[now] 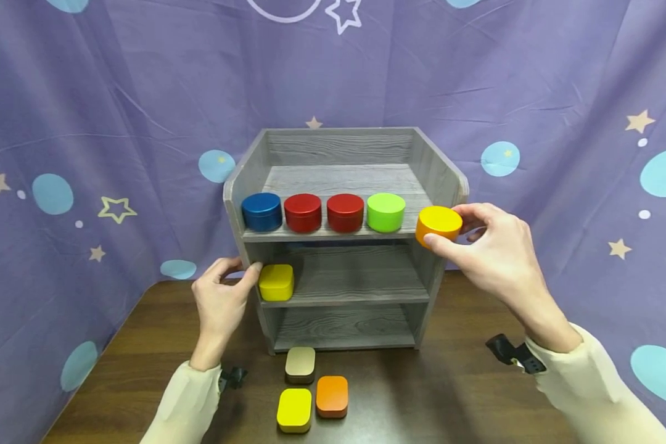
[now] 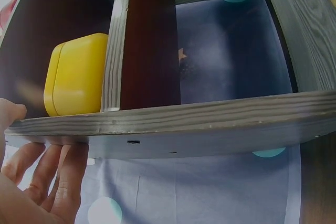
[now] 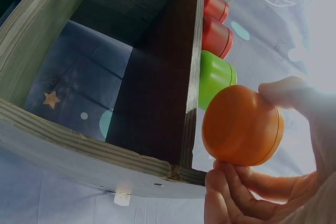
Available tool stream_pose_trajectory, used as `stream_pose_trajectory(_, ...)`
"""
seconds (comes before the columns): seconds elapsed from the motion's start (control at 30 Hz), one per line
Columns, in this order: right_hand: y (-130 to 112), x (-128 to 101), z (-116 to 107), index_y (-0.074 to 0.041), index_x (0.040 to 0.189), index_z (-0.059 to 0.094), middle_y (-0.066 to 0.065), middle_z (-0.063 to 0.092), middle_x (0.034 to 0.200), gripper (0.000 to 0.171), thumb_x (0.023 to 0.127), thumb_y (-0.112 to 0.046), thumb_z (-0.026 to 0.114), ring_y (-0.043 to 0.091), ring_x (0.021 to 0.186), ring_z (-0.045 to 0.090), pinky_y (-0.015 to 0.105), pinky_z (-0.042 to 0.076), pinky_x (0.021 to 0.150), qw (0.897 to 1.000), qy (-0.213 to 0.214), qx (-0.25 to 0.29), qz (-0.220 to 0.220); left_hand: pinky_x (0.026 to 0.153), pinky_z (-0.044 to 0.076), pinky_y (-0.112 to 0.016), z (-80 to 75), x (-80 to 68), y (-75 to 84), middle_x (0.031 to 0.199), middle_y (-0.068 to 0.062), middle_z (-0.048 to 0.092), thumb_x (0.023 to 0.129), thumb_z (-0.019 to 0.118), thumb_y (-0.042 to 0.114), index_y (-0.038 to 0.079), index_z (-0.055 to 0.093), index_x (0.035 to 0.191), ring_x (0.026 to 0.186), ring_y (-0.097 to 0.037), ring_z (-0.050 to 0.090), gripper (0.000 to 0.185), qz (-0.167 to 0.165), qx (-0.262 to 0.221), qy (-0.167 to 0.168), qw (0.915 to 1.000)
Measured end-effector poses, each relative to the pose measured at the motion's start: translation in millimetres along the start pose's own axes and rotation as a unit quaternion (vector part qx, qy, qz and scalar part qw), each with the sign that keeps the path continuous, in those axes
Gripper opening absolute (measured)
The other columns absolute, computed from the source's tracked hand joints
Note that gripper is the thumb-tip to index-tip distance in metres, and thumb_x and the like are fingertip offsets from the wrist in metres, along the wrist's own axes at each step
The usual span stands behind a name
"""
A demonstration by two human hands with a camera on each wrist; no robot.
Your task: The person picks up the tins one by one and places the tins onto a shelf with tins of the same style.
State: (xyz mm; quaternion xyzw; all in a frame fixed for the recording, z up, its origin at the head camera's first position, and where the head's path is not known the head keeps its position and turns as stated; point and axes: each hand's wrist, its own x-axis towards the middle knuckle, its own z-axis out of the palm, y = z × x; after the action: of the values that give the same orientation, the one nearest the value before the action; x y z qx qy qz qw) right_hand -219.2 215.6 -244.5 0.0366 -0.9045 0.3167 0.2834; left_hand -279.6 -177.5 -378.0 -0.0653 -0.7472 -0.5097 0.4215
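Observation:
My right hand (image 1: pixel 496 259) pinches a round orange tin (image 1: pixel 438 225) between thumb and fingers, at the right end of the top tier of a grey wooden shelf (image 1: pixel 344 302). In the right wrist view this tin (image 3: pixel 241 125) overlaps the green round tin (image 3: pixel 215 80). Left of it along the top tier's front stand the green tin (image 1: pixel 385 213), two red tins (image 1: pixel 303 213) and a blue tin (image 1: pixel 262 212). My left hand (image 1: pixel 222 302) grips the shelf's left side panel, thumb at its front edge, fingers on the outer face. Beside the thumb, a yellow square tin (image 1: pixel 276 282) sits on the middle tier.
On the brown table (image 1: pixel 455 382) before the shelf lie a pale gold square tin (image 1: pixel 300 365), a yellow square tin (image 1: pixel 295 411) and an orange square tin (image 1: pixel 332 396). A purple patterned curtain (image 1: pixel 161 92) hangs behind the shelf.

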Motion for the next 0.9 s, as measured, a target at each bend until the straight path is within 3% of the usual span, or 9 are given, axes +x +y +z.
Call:
stream_pose_trajectory(0.13, -2.7, -1.9, 6.7, -0.010, 0.124, 0.079, 0.012, 0.078, 0.111, 0.054, 0.085, -0.045, 0.089, 0.026, 0.093, 0.069, 0.031, 0.045, 0.079, 1.000, 0.017, 0.001, 0.007, 0.076, 0.051, -0.004, -0.4, 0.0, -0.9, 0.087, -0.022, 0.077, 0.085, 0.090, 0.010, -0.005, 0.081, 0.093, 0.082, 0.011, 0.067, 0.019, 0.001, 0.004, -0.001, 1.0000)
stream_pose_trajectory(0.23, -4.9, -2.5, 11.3, -0.008, 0.122, 0.079, 0.012, 0.074, 0.100, 0.052, 0.084, -0.042, 0.089, 0.026, 0.089, 0.066, 0.032, 0.043, 0.080, 1.000, 0.029, 0.007, 0.007, 0.076, 0.051, -0.004, -0.3, -0.2, -1.1, 0.086, -0.023, 0.077, 0.085, 0.090, 0.009, -0.005, 0.081, 0.093, 0.082, 0.012, 0.066, 0.019, 0.001, 0.004, 0.001, 1.0000)
stream_pose_trajectory(0.5, -6.7, -3.0, 18.7, -0.006, 0.117, 0.080, 0.003, 0.056, 0.067, 0.053, 0.083, -0.046, 0.089, 0.021, 0.067, 0.052, 0.028, 0.037, 0.061, 0.997, 0.068, -0.014, -0.017, 0.076, 0.051, -0.003, 0.5, 1.2, 1.1, 0.085, -0.022, 0.077, 0.085, 0.091, 0.009, -0.005, 0.082, 0.092, 0.081, 0.013, 0.066, 0.018, 0.005, -0.003, 0.001, 1.0000)
stream_pose_trajectory(0.73, -4.4, -3.2, 28.2, -0.003, 0.114, 0.081, 0.009, 0.066, 0.063, 0.063, 0.075, -0.050, 0.095, 0.029, 0.061, 0.062, 0.031, 0.038, 0.056, 0.990, 0.131, -0.033, -0.041, 0.076, 0.050, -0.003, 0.4, 1.5, 1.0, 0.085, -0.022, 0.077, 0.085, 0.091, 0.009, -0.005, 0.081, 0.092, 0.082, 0.013, 0.065, 0.018, 0.006, -0.002, 0.002, 1.0000)
stream_pose_trajectory(0.9, -3.7, -4.9, 34.0, 0.000, 0.112, 0.078, 0.012, 0.068, 0.064, 0.066, 0.074, -0.051, 0.097, 0.033, 0.058, 0.064, 0.033, 0.036, 0.054, 0.987, 0.148, -0.038, -0.041, 0.076, 0.051, -0.004, 0.1, 0.0, 0.7, 0.086, -0.021, 0.078, 0.085, 0.091, 0.009, -0.004, 0.082, 0.093, 0.082, 0.011, 0.066, 0.018, 0.000, -0.003, 0.001, 1.0000)
